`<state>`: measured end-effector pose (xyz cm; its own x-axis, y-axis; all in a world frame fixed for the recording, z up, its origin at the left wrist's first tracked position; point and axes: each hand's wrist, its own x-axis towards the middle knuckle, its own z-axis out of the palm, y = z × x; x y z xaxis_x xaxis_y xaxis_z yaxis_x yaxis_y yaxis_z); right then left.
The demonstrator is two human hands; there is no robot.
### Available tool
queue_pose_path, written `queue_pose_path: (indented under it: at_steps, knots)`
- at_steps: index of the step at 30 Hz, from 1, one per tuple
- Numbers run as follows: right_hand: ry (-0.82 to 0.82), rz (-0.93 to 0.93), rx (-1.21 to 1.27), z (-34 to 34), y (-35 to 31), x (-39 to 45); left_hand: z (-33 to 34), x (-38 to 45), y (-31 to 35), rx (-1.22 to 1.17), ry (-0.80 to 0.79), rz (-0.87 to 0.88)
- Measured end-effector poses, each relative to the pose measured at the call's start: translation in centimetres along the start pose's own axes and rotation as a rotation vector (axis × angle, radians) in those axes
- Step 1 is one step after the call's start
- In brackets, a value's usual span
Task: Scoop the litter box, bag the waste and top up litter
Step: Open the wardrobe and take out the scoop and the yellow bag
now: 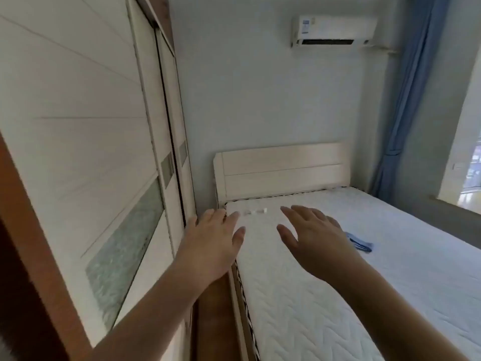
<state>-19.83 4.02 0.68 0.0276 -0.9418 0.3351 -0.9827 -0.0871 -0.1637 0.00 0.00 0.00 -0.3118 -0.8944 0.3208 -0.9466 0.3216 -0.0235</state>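
No litter box, scoop, bag or litter shows in the head view. My left hand is stretched forward with straight fingers, palm down, over the gap between the wardrobe and the bed, holding nothing. My right hand is raised beside it over the bare mattress, fingers spread and empty. Both forearms reach in from the bottom of the frame.
A white sliding-door wardrobe fills the left side. A bed with a pale headboard stands against the far wall. A small blue cloth lies on the mattress. A blue curtain and a window are at the right, an air conditioner high up.
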Motion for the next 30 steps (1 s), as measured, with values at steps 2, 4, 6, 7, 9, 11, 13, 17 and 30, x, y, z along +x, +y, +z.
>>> queue_pose_path:
  at_steps: [2,4,6,7,9,11,13,17,30]
  knots:
    - [0.006,-0.078,0.002,1.1,-1.3,1.5,0.2,0.2,-1.7,0.049,0.038,-0.036]
    - [0.005,-0.151,0.013,2.4,-2.9,3.2,0.6,0.2,-3.5,0.115,0.040,-0.101]
    - [0.006,-0.204,0.040,3.6,-4.4,5.0,1.0,-0.2,-4.8,0.116,0.031,-0.147]
    - [0.005,-0.227,0.047,4.3,-5.0,5.9,1.4,-0.4,-5.3,0.119,0.024,-0.166]
    - [-0.020,-0.265,0.060,5.5,-6.2,7.6,2.1,-1.0,-6.4,0.154,-0.003,-0.203]
    - [-0.024,-0.316,0.067,6.8,-7.6,9.1,2.8,-1.1,-7.9,0.152,-0.023,-0.254]
    - [-0.025,-0.354,0.065,7.9,-8.9,10.5,3.1,-1.0,-9.2,0.165,-0.028,-0.283]
    - [-0.045,-0.393,0.089,9.8,-11.4,12.7,3.3,-0.6,-11.1,0.175,-0.026,-0.334]
    - [-0.133,-0.659,0.182,15.7,-16.3,17.6,5.7,-1.2,-12.8,0.274,-0.078,-0.558]
